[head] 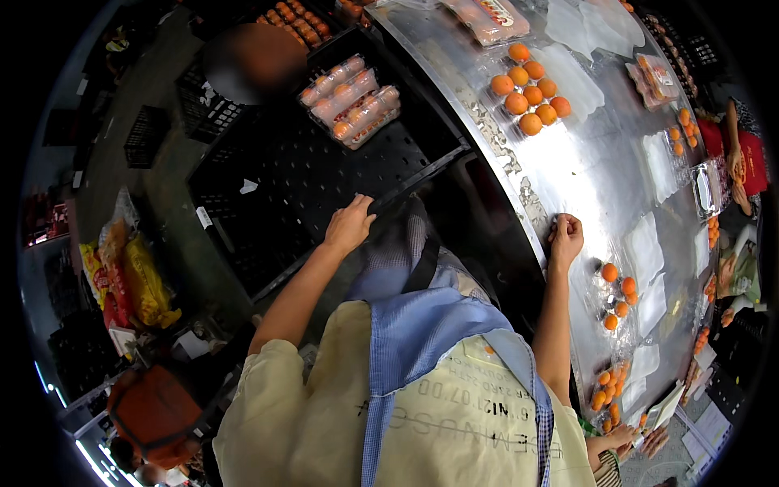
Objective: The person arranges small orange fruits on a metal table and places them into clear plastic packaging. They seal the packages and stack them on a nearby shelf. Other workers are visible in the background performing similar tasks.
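Note:
My left hand (350, 224) rests at the near edge of a black plastic crate (420, 176), its fingers around or on the rim. Inside the crate lie several clear packs of orange fruit (353, 103), side by side near the far end. My right hand (567, 234) is at the edge of a metal table (575, 167), fingers curled; whether it holds anything small cannot be told. Beyond it on the table, orange fruit (532, 95) sits in an open clear plastic tray. More loose orange fruit (610, 273) lies on clear plastic nearer my right forearm.
White sheets (645, 243) lie along the table. A wrapped fruit pack (487, 21) is at its far end. Co-workers' hands (737, 167) are across the table, others (633, 438) at lower right. Black crates (146, 137) and yellow bags (146, 280) stand on the left floor.

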Motion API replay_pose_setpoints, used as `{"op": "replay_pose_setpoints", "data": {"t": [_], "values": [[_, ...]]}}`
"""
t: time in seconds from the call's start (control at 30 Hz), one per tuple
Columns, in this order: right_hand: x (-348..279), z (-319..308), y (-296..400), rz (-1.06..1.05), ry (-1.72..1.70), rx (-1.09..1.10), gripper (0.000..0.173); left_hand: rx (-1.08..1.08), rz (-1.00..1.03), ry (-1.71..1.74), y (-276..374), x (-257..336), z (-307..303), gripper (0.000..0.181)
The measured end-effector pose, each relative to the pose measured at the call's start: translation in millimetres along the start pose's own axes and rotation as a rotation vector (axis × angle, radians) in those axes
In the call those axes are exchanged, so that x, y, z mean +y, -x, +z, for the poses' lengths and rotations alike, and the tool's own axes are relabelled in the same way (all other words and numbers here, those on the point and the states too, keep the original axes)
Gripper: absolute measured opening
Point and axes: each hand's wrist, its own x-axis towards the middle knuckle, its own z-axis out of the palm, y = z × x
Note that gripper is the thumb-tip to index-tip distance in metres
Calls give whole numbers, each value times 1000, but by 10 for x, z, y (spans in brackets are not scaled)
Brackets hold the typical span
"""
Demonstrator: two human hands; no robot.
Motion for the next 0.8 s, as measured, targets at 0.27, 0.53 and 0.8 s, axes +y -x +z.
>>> {"op": "replay_pose_setpoints", "data": {"t": [0.27,0.53,0.8], "values": [[44,-24,-17,-39,40,9,14,24,47,-28,-9,-27,60,40],[48,-45,-26,-14,-10,-10,14,203,-170,368,-277,-56,4,46],[-1,-11,-13,0,-5,2,14,35,-98,-118,-1077,-183,159,63]]}}
